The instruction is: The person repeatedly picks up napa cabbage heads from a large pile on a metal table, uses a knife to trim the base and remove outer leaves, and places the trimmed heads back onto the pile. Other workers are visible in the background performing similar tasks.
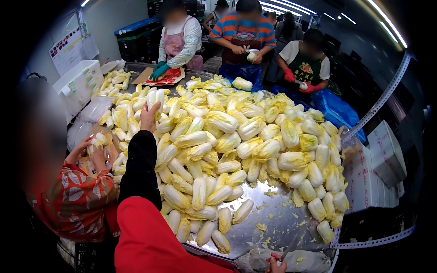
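My left hand (149,117), at the end of an outstretched black sleeve, grips a small peeled napa cabbage (155,100) over the far left side of the heap. Low in the view, my right hand (276,263) is closed around the handle of a knife (290,247), its blade angled up and to the right. Between my hands spreads a large pile of yellow-white napa cabbages (218,121) on a metal table (254,213). A greyish plastic sack (309,262) lies at the near edge beside my right hand.
At left a co-worker in a patterned red top (78,204) handles cabbages. Across the table three people work, two with knives. A white foam box (80,85) stands at far left; more white boxes (368,177) are stacked right. Blue plastic bags (336,105) line the far edge.
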The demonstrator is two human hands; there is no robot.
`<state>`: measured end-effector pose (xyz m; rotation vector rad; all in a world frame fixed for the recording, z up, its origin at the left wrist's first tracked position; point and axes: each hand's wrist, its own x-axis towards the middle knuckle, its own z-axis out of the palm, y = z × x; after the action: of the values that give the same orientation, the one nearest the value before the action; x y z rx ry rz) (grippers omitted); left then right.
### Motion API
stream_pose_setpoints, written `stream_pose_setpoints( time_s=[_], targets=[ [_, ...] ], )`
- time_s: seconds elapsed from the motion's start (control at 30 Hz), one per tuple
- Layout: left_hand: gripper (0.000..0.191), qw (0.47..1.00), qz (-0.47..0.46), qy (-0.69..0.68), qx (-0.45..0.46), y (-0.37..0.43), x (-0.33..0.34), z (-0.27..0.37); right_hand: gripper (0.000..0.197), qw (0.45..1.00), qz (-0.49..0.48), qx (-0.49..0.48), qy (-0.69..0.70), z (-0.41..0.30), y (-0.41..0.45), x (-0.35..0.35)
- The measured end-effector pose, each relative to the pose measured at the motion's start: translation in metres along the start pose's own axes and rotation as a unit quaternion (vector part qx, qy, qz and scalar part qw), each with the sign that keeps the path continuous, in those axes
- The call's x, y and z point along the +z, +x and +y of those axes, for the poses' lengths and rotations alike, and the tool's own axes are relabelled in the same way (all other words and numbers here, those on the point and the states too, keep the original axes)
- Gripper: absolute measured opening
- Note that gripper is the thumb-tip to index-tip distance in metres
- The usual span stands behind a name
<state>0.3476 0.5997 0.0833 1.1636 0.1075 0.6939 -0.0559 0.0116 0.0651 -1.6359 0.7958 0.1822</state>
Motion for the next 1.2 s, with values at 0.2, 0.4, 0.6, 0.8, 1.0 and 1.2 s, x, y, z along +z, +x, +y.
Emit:
stream_pose_setpoints(
  time_s=[0.2, 0.4, 0.6, 0.8, 1.0, 1.2],
  targets=[
    [0.043, 0.990, 0.116, -0.031, -0.075, 0.013, -0.001, -0.011, 0.036, 1.000, -0.012, -0.004, -0.006, 0.004, 0.004, 0.005],
    [0.046, 0.970, 0.197, 0.072, -0.124, 0.043, -0.012, -0.033, 0.026, 1.000, -0.004, 0.027, 0.008, 0.030, 0.027, 0.004],
    [0.067, 0.906, 0.112, 0.402, 0.074, 0.075, -0.077, -0.065, 0.036, 1.000, -0.001, 0.013, -0.020, 0.003, 0.000, 0.015],
    [0.062, 0.818, 0.090, 0.567, 0.031, 0.060, -0.060, -0.070, 0.035, 0.999, -0.001, 0.036, -0.006, 0.001, -0.003, 0.021],
    [0.054, 0.772, 0.087, 0.619, 0.118, 0.050, -0.047, -0.060, 0.034, 1.000, 0.003, 0.020, 0.005, 0.000, -0.007, 0.027],
    [0.067, 0.708, -0.008, 0.697, 0.111, 0.061, -0.023, -0.044, 0.034, 0.999, 0.014, 0.043, 0.001, 0.013, 0.003, 0.023]
  ],
)
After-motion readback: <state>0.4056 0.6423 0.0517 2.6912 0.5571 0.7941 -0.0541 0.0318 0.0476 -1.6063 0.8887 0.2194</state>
